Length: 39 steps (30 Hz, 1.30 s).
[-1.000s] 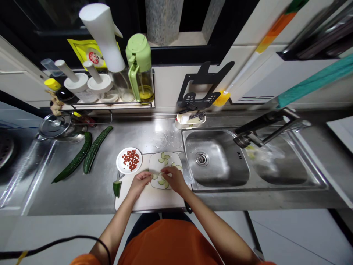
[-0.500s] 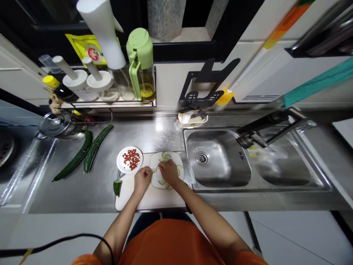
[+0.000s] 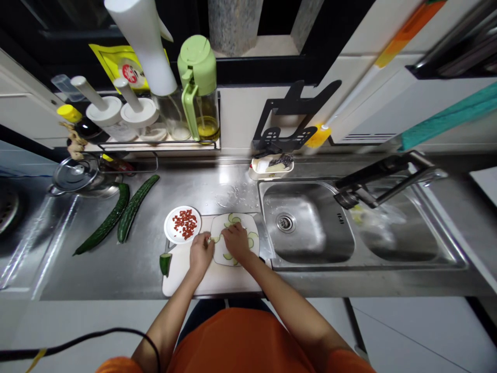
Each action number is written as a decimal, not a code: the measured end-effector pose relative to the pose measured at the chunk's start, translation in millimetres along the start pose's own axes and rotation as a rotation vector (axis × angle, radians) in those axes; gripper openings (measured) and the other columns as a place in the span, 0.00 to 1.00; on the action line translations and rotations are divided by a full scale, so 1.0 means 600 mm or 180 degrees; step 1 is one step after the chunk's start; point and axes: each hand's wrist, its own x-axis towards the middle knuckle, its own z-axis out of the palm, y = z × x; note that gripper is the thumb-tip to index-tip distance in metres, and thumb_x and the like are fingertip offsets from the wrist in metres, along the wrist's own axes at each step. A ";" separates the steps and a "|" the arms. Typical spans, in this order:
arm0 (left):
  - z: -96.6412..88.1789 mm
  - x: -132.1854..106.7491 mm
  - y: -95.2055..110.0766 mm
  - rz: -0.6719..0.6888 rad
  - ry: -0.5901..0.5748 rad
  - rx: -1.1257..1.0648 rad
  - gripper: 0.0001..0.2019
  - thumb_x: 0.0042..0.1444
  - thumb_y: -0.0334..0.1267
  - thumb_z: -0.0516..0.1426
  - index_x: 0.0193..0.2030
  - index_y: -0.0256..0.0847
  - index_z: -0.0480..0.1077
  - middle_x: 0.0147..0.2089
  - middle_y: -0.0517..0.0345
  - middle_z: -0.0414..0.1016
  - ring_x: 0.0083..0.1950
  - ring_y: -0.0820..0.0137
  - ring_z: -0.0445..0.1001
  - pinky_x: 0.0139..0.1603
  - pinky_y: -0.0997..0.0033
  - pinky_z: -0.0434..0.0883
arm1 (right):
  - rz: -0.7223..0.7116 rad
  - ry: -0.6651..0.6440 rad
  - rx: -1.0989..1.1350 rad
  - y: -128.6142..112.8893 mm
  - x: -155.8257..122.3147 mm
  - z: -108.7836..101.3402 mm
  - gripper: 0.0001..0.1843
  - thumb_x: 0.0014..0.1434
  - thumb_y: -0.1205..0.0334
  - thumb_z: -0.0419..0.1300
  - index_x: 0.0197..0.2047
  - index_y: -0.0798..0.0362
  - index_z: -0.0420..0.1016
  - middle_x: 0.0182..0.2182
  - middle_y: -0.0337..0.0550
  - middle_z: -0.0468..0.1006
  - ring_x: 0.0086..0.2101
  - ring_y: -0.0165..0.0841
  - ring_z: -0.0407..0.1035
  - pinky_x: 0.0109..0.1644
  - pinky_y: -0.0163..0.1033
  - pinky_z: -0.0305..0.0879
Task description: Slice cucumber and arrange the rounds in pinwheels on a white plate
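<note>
A white plate (image 3: 235,261) with rounded corners lies on the cutting board (image 3: 186,282), and thin curved cucumber slices (image 3: 250,241) are set around it. My left hand (image 3: 201,254) is at the plate's left edge, fingers pinched on a small pale green piece that looks like a cucumber slice. Over the middle of the plate is my right hand (image 3: 237,242), its fingers drawn together and pointing down at the surface. Whatever its fingertips hold is hidden. A cut chunk of cucumber (image 3: 165,264) rests on the board's left side.
A round white dish (image 3: 169,228) of chopped red bits overlaps the board's upper left. A knife blade (image 3: 265,235) lies along the plate's right side, beside the sink (image 3: 306,223). Two whole cucumbers (image 3: 134,210) lie left. Behind, a rack holds an oil bottle (image 3: 198,93) and jars.
My right hand has shifted slightly left and lower over the plate. The left hand has drawn back a little, and a slice now shows on the plate between the hands.
</note>
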 end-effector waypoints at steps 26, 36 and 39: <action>0.001 -0.002 -0.009 0.0122 0.0044 -0.0118 0.10 0.56 0.37 0.53 0.41 0.40 0.72 0.34 0.54 0.73 0.34 0.68 0.68 0.40 0.69 0.65 | -0.0640 0.0487 -0.0491 0.019 -0.015 0.034 0.10 0.61 0.68 0.52 0.39 0.51 0.74 0.39 0.49 0.74 0.48 0.44 0.58 0.45 0.45 0.52; -0.027 -0.030 -0.033 -0.0482 0.0010 0.0242 0.16 0.56 0.44 0.53 0.46 0.37 0.71 0.37 0.51 0.73 0.35 0.66 0.70 0.41 0.67 0.67 | -0.0508 0.0703 -0.0096 0.020 -0.048 0.010 0.11 0.59 0.71 0.54 0.41 0.50 0.75 0.38 0.45 0.75 0.47 0.41 0.59 0.43 0.44 0.52; -0.025 -0.034 -0.030 -0.0674 -0.0093 0.0532 0.17 0.55 0.43 0.54 0.49 0.37 0.69 0.41 0.48 0.72 0.41 0.62 0.72 0.43 0.65 0.67 | -0.0453 0.0751 -0.0002 0.019 -0.066 0.004 0.11 0.59 0.70 0.54 0.41 0.49 0.76 0.38 0.44 0.76 0.47 0.41 0.58 0.42 0.43 0.52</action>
